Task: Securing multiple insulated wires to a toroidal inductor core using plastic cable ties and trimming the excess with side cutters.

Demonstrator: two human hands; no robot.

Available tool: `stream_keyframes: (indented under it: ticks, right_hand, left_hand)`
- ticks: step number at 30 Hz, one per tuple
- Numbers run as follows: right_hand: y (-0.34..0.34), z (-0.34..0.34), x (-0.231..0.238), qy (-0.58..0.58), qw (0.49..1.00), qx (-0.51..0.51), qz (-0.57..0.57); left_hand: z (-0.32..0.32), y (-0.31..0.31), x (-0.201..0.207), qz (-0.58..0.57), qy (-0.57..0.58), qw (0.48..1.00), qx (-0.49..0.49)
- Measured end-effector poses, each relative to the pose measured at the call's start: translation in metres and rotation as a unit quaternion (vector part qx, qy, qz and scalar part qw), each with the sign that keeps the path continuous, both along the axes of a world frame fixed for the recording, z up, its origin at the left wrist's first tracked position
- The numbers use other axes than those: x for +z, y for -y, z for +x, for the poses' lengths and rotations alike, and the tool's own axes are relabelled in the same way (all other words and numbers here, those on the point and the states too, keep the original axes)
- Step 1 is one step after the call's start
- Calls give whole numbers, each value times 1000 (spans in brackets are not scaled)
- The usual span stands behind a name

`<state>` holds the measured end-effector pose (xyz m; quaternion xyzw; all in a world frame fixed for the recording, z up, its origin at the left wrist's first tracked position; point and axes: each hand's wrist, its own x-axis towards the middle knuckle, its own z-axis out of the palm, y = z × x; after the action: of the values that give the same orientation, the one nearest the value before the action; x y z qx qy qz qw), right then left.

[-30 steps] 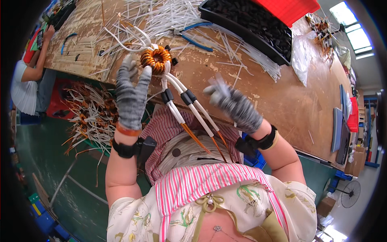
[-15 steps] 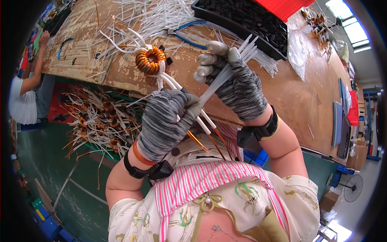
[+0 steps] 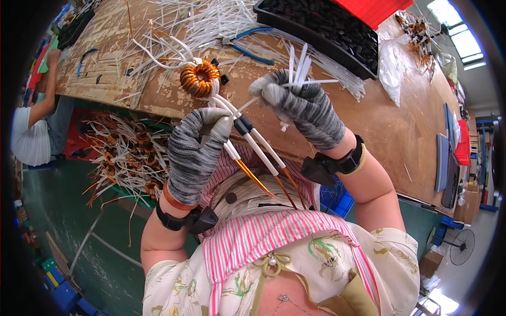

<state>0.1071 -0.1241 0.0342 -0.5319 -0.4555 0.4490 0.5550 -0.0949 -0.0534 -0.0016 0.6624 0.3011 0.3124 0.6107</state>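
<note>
The black sleeve (image 3: 243, 125) already sits on the white leads (image 3: 261, 147), but one strip (image 3: 245, 108), pinched in the left hand's (image 3: 191, 150) grip, seems unfastened; the right hand (image 3: 311, 110) holds more strips (image 3: 300, 64).

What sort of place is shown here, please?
Probably a factory workshop: a pile of copper coils, a black tray of small dark parts, and a worn table strewn with white strips.

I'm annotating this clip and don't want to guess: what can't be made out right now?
All in the head view:
Strips: partly hidden by the right hand around them.
Lead: its middle is behind the left hand.
Red bin: cut off by the top edge.
Co-worker: head cut off at the dark left edge.
Coil pile: too tangled to count its coils.
</note>
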Motion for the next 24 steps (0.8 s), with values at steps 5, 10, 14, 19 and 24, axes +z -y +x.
stream_keyframes:
  ticks: [5, 10, 14, 19, 24]
  right_hand:
    - [-16, 18, -34, -40, 985, -101, -137]
    - [-16, 9, -71, -195, 962, -15, -190]
    - [-13, 5, -64, -226, 949, 10, -221]
    - [-9, 11, -57, -153, 968, 86, -177]
    - [-20, 6, -64, -39, 998, 49, -31]
  left_hand:
    - [2, -7, -15, 181, -135, 973, 41]
    - [10, -8, -32, 478, -209, 853, 32]
    - [9, -10, -37, 385, -156, 908, 56]
    - [7, -6, -38, 322, -122, 937, 63]
    - [8, -3, -39, 255, -96, 960, 72]
